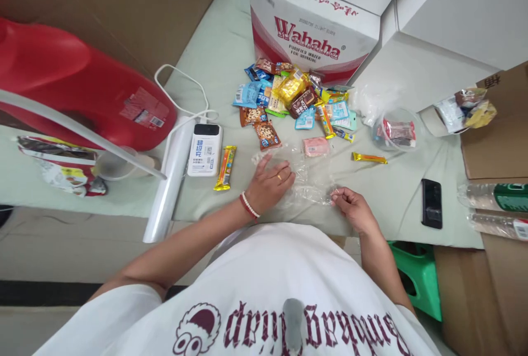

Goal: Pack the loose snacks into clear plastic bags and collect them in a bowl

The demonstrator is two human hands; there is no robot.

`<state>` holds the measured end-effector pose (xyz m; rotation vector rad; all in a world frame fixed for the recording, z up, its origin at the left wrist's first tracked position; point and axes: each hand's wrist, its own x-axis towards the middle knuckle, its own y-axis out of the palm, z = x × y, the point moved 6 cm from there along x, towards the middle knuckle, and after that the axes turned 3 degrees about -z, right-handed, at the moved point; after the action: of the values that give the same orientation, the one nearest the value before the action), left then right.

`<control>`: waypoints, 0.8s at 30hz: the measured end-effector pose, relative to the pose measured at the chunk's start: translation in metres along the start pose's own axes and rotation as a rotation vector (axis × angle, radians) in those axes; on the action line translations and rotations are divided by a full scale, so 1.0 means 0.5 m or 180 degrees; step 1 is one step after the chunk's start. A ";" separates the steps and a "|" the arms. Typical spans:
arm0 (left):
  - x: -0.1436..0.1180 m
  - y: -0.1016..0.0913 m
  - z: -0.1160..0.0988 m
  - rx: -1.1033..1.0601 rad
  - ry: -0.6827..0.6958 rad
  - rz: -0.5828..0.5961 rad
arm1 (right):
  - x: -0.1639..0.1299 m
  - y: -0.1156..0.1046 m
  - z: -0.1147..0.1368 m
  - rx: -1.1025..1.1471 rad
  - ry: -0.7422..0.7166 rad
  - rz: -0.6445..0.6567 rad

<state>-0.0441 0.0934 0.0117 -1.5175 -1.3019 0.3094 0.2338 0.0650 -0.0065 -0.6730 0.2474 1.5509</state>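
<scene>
**Smoothing a clear bag beside the snack heap**

Pressing flat with spread fingers, the left hand rests on a clear plastic bag near the table's front edge; the right hand pinches the bag's other end. Beyond, the snack pile meets a box reading "Wahaha purified water for drinking". Bare cloth lies between the bag and a black phone. The bag's outline is hard to trace.

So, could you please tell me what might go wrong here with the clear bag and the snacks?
The clear plastic bag is thin; the right hand pinches one edge while the left hand presses it flat, so it may tear or stay stuck shut. The snack pile lies loose close by, so a sweep of the arm could scatter packets. The phone sits near the table edge.
</scene>
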 end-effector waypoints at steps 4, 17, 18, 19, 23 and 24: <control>-0.014 0.039 0.047 0.0128 0.0000 0.0980 | -0.006 -0.053 -0.015 -0.0095 0.0145 -0.0107; -0.026 0.026 0.107 0.0263 -0.0323 0.1556 | -0.011 -0.052 -0.027 -0.0696 0.0037 0.0595; -0.026 0.016 0.106 0.0255 -0.0327 0.1488 | -0.008 -0.071 -0.017 -0.0808 0.0000 0.0523; -0.025 0.003 0.102 0.0248 -0.0328 0.1359 | -0.001 -0.091 -0.001 -0.0932 -0.0086 0.0378; -0.010 -0.062 0.057 0.0340 -0.0480 0.0335 | 0.054 -0.116 0.136 -0.1359 -0.0931 -0.0533; -0.007 -0.070 0.042 0.0348 -0.0486 0.0151 | 0.074 -0.095 0.178 -0.1419 -0.1178 -0.0612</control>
<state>-0.0807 0.0960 0.0304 -1.4563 -1.3465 0.5275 0.2576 0.1496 0.0557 -0.7125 -0.4409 1.5217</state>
